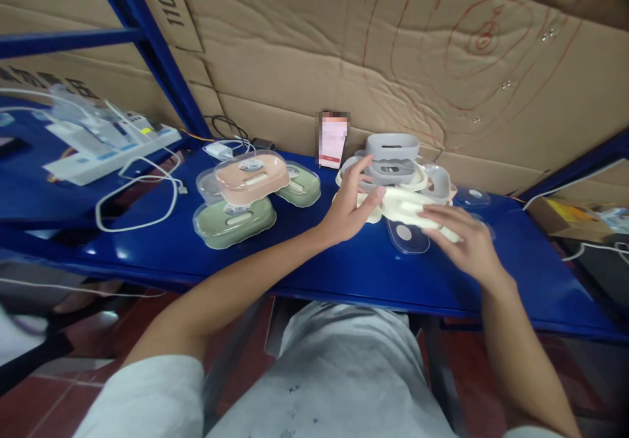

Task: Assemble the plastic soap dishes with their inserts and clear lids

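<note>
Fingers of both the left hand (351, 205) and right hand (462, 238) were clamped on a cream box (410, 207); steady, even grip from both sides seemed wise

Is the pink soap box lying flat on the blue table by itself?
No: the pink soap box rests on top of a green soap box, well to the left of the left hand, not directly on the blue table.

The shelf top (304, 254) is glossy deep blue, as is the frame post (162, 64) at far left. Near the left, one case (251, 177) is peach and two cases (234, 221) are pale green. A cream tray (410, 207) lies right of centre, a grey box (392, 146) behind it. The cardboard (393, 58) is tan with red scribbles; the cable (142, 195) is white.
</note>
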{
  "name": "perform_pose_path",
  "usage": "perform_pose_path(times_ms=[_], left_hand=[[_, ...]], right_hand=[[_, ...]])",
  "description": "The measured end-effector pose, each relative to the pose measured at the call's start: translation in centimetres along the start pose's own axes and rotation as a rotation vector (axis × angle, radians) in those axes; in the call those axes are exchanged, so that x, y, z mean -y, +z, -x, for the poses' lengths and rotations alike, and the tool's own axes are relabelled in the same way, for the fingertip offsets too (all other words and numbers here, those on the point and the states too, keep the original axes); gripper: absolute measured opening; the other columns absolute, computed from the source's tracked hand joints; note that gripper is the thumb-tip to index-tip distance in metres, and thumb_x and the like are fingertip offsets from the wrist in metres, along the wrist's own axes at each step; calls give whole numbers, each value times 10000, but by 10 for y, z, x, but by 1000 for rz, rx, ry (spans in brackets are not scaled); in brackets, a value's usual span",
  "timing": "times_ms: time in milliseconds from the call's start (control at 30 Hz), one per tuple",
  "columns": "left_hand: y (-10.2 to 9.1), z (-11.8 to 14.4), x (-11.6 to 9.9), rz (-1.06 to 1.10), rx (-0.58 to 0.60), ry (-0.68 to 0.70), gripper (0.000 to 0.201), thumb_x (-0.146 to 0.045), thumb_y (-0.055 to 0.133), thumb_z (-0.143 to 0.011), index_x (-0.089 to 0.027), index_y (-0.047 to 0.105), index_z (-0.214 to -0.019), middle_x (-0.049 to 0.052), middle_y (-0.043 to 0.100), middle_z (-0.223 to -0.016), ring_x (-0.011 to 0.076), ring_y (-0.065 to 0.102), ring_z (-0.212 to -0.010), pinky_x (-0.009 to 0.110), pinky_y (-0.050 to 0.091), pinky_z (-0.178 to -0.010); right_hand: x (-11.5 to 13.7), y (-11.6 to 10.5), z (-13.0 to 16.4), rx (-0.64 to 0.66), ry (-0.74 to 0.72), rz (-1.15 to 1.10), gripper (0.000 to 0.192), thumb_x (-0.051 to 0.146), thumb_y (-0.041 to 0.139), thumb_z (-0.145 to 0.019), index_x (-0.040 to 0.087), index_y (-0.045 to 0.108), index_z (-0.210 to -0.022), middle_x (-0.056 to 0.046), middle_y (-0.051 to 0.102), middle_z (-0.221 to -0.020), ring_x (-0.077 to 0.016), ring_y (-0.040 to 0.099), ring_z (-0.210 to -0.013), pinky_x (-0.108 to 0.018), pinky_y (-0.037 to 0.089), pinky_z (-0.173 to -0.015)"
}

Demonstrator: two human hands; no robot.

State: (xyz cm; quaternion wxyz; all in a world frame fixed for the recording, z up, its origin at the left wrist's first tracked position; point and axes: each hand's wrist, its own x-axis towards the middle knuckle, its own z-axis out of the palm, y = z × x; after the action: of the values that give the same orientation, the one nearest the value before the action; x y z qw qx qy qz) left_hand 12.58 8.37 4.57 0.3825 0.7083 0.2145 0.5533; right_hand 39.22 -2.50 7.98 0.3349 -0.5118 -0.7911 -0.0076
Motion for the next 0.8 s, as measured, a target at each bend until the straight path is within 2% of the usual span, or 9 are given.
perform_pose_path(times_ms=[133, 233, 300, 400, 467, 567, 633, 700, 800], left_hand=[[-11, -4, -20, -328, 102, 184, 607, -526, 661, -1026, -270, 534, -1561, 164, 511, -1637, 376, 484, -1515, 543, 357, -1277], [-42, -9, -32, -614, 158, 162, 492, -470, 753, -957, -300, 681, -1413, 141, 485, -1689, 453, 405, -1582, 654, 148, -1329], [-75, -8, -35, -783, 115, 88, 530, -477, 829, -889, -326, 701, -1381, 117, 423, -1745, 484, 318, -1630, 690, 15, -1329], [-133, -1, -31, -1028, 100, -106, 849, -639, 895, -790, -315, 594, -1514, 138, 329, -1795, 537, 186, -1658, 801, -60, -1264], [-167, 3, -28, -1080, 140, -263, 1020, -783, 902, -707, -285, 568, -1532, 161, 372, -1768, 581, 184, -1624, 879, -19, -1209], [-197, 2, -27, -1101, 179, -368, 1012, -897, 787, -759, -250, 575, -1508, 158, 517, -1645, 533, 331, -1548, 856, 138, -1214], [-203, -2, -30, -1117, 172, -371, 905, -875, 707, -863, -241, 585, -1497, 120, 573, -1559, 469, 431, -1492, 794, 202, -1238], [-198, -7, -36, -1073, 142, -327, 809, -810, 722, -902, -251, 606, -1474, 73, 607, -1494, 412, 473, -1455, 730, 230, -1265], [-165, -12, -46, -786, 105, -176, 804, -676, 884, -818, -248, 627, -1448, 53, 630, -1474, 358, 496, -1425, 627, 300, -1283]], right_hand=[[-26, 21, 38, 13, 53, 80, 293, 462, 670, -1037, 387, 797, -1290, -79, 771, -1385, -375, 725, -1303, -656, 563, -1139], [-32, 25, 40, 54, 42, 119, 374, 459, 642, -1050, 372, 741, -1401, -102, 687, -1525, -393, 645, -1424, -687, 520, -1179], [-30, 23, 39, 26, 49, 133, 426, 455, 632, -1055, 387, 691, -1472, -99, 654, -1567, -403, 616, -1456, -705, 490, -1201], [-23, 21, 42, 8, 49, 97, 428, 441, 637, -1051, 428, 679, -1477, -73, 664, -1553, -401, 628, -1437, -701, 485, -1207], [-18, 25, 43, 45, 24, 60, 390, 433, 649, -1048, 432, 707, -1434, -64, 681, -1529, -391, 638, -1423, -681, 504, -1193], [-13, 34, 40, 93, -25, 38, 343, 414, 652, -1051, 430, 735, -1383, -51, 684, -1529, -384, 641, -1418, -666, 507, -1184], [-10, 38, 35, 95, -53, 33, 349, 399, 654, -1049, 442, 733, -1386, -41, 684, -1530, -387, 644, -1414, -669, 495, -1191], [-3, 39, 30, 93, -64, 21, 385, 390, 653, -1047, 462, 709, -1421, -33, 689, -1524, -389, 643, -1416, -671, 480, -1210], [16, 44, 20, 72, -14, -46, 556, 436, 685, -1029, 461, 576, -1573, -50, 615, -1610, -404, 576, -1494, -676, 435, -1269]])
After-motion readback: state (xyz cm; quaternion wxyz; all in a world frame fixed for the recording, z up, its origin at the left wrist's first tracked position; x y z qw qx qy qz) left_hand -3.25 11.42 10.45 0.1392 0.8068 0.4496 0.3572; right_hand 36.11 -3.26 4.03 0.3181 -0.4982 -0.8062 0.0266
